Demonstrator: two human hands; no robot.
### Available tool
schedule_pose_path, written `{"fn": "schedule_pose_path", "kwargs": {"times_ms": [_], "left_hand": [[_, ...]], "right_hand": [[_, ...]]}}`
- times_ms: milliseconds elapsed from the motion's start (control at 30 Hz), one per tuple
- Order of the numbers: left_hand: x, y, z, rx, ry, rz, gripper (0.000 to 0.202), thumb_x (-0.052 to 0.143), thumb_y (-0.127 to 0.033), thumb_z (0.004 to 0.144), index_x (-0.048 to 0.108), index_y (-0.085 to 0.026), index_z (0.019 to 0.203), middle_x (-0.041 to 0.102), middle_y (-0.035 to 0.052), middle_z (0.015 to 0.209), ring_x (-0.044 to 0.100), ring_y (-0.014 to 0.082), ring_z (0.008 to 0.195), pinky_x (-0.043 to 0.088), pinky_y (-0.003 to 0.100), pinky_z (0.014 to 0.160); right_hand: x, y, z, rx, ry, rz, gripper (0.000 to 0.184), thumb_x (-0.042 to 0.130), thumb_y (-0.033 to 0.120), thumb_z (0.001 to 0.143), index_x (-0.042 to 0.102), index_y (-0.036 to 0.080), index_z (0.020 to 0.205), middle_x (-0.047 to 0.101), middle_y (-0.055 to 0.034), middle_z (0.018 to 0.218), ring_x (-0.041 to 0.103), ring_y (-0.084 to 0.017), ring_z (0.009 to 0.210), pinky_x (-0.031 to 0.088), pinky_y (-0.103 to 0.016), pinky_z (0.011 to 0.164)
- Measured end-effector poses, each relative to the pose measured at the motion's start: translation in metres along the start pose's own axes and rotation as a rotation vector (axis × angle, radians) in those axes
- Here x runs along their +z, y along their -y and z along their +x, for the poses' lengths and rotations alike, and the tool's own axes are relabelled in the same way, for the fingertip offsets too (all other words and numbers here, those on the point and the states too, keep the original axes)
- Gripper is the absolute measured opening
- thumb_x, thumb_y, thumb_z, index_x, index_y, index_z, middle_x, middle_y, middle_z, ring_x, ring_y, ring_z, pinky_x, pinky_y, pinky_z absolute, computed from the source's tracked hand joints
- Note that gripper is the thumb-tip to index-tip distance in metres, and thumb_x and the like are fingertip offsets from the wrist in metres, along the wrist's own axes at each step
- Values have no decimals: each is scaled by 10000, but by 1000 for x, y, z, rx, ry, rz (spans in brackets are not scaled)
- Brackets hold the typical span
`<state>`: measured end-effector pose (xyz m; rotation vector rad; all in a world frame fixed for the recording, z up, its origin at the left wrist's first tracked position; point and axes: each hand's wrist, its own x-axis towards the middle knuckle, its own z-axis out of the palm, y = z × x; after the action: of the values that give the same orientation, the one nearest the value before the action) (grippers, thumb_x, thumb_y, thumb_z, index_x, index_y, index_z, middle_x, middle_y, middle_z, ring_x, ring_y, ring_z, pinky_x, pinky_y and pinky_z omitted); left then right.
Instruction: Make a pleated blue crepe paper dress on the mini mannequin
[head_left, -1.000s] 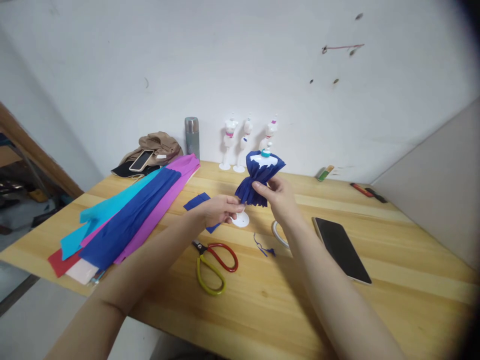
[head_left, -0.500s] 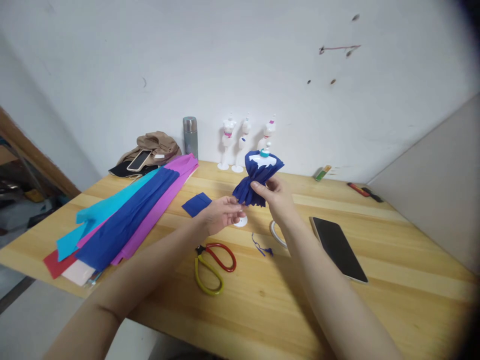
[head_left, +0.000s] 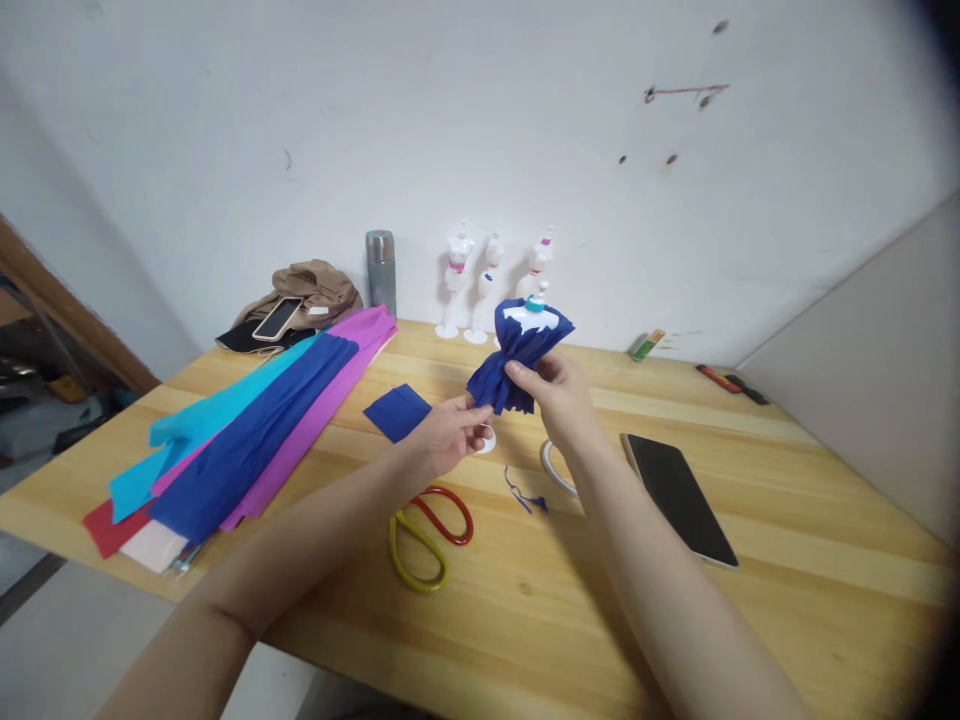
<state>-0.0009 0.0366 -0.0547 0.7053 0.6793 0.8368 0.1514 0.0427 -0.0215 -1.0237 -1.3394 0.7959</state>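
Observation:
A small white dress-form mannequin with a teal neck band is wrapped in gathered dark blue crepe paper, cinched at the waist. My right hand is closed around its waist from the right, thumb in front. At the lower hem on the left, my left hand pinches the paper's edge with thumb and fingers. The mannequin's round white base shows partly behind the left fingertips. Below my hands lie scissors with one red and one yellow handle; my left forearm covers their blades.
Folded blue paper lies left of my hands, beyond it long coloured paper sheets. Blue scraps, a white tape roll and a black tablet lie to the right. Several small mannequins and a flask stand against the wall.
My left hand has shifted slightly right and its fingers have drawn closer together at the hem. The mannequin has barely moved; the view has shifted a little.

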Motion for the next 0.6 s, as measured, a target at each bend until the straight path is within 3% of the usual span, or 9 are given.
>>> {"fn": "schedule_pose_path", "kwargs": {"times_ms": [167,367,600], "left_hand": [[2,2,-2,-48,18,14,250,782,-142,690,572,-138,826,652,35,823,567,68,607,351,201,551],[6,3,-1,-19,17,17,261,793,-210,704,563,-149,809,579,-20,712,517,54,564,323,198,517],[3,5,2,-21,-27,-4,259,755,-234,759,508,-156,754,559,-23,649,495,52,518,307,180,486]], "right_hand": [[0,-1,0,7,-4,23,299,766,469,688,685,220,834,731,-68,930,678,-247,839,560,-397,720],[1,-1,0,-21,-17,-2,291,759,465,697,683,219,833,726,-73,927,669,-257,880,552,-414,763],[0,-1,0,-9,7,4,303,755,472,700,682,218,847,721,-77,937,668,-259,886,540,-422,776]]}}
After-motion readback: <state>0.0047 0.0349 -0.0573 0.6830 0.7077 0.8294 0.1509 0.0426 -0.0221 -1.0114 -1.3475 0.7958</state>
